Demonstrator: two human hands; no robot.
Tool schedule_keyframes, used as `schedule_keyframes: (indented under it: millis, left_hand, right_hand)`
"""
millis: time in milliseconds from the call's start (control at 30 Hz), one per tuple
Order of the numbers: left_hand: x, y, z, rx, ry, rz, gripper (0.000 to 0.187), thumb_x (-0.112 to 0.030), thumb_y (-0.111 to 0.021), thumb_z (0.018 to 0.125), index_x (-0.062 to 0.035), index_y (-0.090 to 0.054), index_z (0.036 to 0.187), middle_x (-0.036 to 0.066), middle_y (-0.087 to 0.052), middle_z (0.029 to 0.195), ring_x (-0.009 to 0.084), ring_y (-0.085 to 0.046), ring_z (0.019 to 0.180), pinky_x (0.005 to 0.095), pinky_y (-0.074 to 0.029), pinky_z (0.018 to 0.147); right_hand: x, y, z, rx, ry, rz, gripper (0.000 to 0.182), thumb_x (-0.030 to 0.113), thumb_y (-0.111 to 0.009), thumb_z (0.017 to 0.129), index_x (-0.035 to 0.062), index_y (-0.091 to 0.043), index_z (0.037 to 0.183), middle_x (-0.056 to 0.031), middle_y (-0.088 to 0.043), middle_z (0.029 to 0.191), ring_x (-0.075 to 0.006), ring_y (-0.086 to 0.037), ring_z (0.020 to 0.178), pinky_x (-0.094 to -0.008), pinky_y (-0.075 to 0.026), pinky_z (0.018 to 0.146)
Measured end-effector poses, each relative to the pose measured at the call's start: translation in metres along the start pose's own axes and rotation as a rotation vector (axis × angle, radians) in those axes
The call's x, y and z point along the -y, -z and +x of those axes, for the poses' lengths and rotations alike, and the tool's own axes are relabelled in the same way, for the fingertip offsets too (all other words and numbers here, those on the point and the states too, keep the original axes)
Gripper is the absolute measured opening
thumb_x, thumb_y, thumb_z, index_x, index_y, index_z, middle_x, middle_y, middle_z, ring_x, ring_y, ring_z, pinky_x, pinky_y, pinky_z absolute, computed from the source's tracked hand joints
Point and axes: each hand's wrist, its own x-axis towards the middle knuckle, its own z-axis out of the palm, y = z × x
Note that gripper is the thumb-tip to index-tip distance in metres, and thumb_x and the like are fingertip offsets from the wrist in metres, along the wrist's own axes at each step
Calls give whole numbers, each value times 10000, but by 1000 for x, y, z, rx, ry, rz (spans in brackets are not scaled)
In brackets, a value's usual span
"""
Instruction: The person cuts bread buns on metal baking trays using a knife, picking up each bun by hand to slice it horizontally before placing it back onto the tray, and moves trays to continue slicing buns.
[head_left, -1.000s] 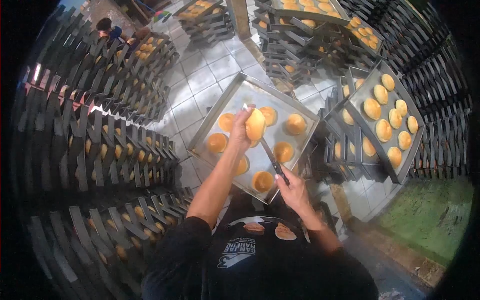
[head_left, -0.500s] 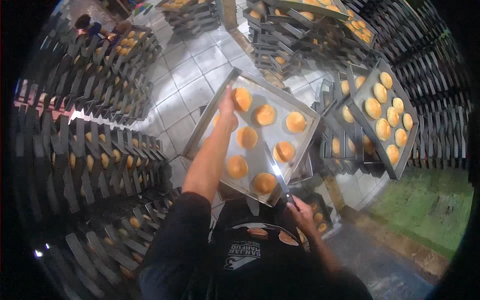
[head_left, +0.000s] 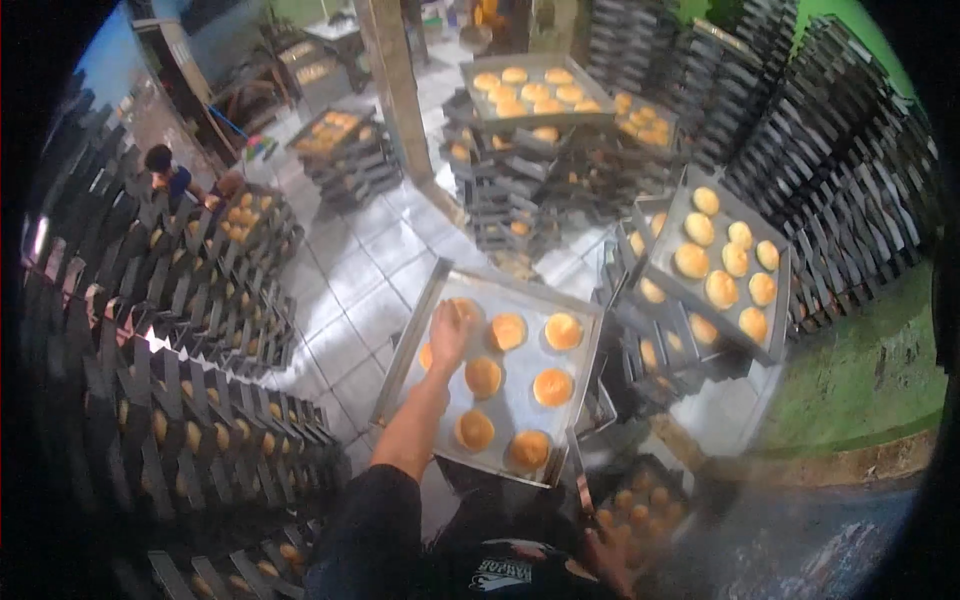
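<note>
Steel tray (head_left: 417,318) lies under the left hand (head_left: 449,333), whose fingers are spread flat over a bun (head_left: 462,309) at the tray's far left corner; half a second ago that hand was at the same corner, and a second ago it held a bun lifted clear of the tray. Just right of the hand sit two more buns (head_left: 508,331) in the far row, with others nearer the body. The whole tray now shows lower and smaller in view than before, and more of the room beyond it appears. A knife (head_left: 578,478) rises from the right hand (head_left: 606,556), which sits low at the frame's edge beside the tray's near right corner; it is closed on the handle, though blurred. Further right, a second tray (head_left: 690,196) of buns rests on stacked racks
</note>
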Motion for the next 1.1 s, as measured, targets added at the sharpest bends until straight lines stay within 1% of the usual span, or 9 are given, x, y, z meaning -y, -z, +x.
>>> schedule_keyframes:
  millis: [67,333,500,700,800,867,933,1000,1100]
  left_hand:
    - [-29,10,-6,-27,4,43,653,-243,-690,916,56,-472,1454,294,-507,1463,423,-470,1382,456,-352,1190]
    - [-123,18,-118,-34,-134,-51,567,-240,-716,920,15,-545,1396,242,-570,1410,397,-511,1340,467,-398,1137]
    - [-141,0,-176,2,-39,-64,562,-250,-721,917,-3,-555,1393,233,-576,1404,386,-522,1333,458,-403,1134]
    - [-137,-10,-205,56,-64,-54,571,-262,-721,920,-3,-542,1397,241,-566,1409,398,-521,1332,464,-404,1135]
    - [-138,-10,-200,116,-31,-57,599,-255,-719,926,4,-512,1425,250,-543,1436,411,-495,1356,474,-389,1148]
    - [-132,-14,-194,145,12,-61,629,-261,-719,928,-2,-491,1453,251,-531,1455,411,-480,1377,472,-382,1156]
    - [-131,-14,-171,86,7,-183,723,-259,-728,926,-15,-410,1529,244,-474,1522,402,-426,1432,463,-351,1182]
    - [-175,18,-134,-17,-178,-178,794,-238,-736,920,-15,-341,1571,236,-404,1582,396,-381,1469,457,-319,1203]
    - [-260,77,-85,-271,-468,-262,753,-158,-711,924,-5,-346,1565,227,-409,1581,372,-394,1463,438,-309,1198]
  right_hand:
    - [-3,10,15,62,-63,94,428,197,-613,1019,-16,-579,1389,-108,-689,1118,-177,-651,966,-320,-516,882]
    - [-12,75,3,-28,220,-11,344,250,-587,998,34,-635,1261,-86,-695,954,-187,-653,854,-336,-527,819]
    - [5,107,-5,-52,294,-150,305,255,-583,964,44,-678,1164,-89,-687,853,-184,-648,794,-348,-527,745]
    - [6,113,-4,-34,212,109,241,224,-621,957,32,-682,1090,-24,-666,799,-132,-621,733,-304,-499,700]
    - [28,102,-21,-27,332,83,335,254,-620,983,-4,-657,1193,-78,-695,895,-183,-657,795,-337,-524,747]
    - [47,53,-51,-369,323,-112,262,233,-681,963,31,-688,1130,-30,-687,919,-135,-628,808,-296,-503,751]
    - [-34,84,-1,-85,255,255,280,199,-718,946,50,-704,1183,-68,-713,1074,-169,-655,964,-311,-507,838]
    - [-50,83,-5,-336,458,-250,351,207,-710,944,43,-684,1253,-126,-712,1154,-239,-656,1067,-367,-499,925]
    - [-17,77,-28,-325,267,-211,370,220,-696,950,30,-673,1267,-141,-698,1178,-261,-640,1102,-400,-486,965]
